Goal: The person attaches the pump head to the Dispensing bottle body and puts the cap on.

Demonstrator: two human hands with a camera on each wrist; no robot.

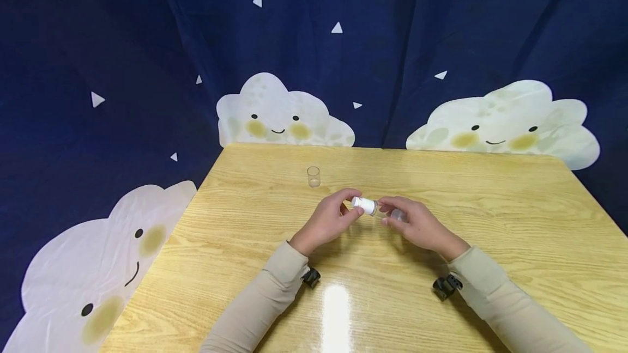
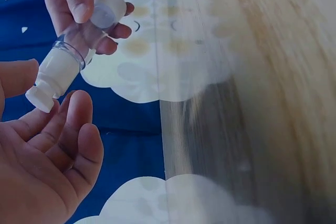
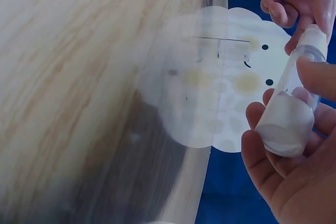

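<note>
Held aslant above the wooden table [image 1: 235, 222]: a small clear bottle [image 3: 287, 121], probably gripped at both ends for steadiness. Standing on the table beyond the left hand [image 1: 330, 219]: a clear cup [image 1: 314, 181], likely set aside to keep both hands free. Pinched by the left hand, with thumb and fingers partly bent: the bottle's white top [image 1: 364, 206]. Curled round the bottle's lower end, thumb against its side: the right hand [image 1: 417, 225].
</note>
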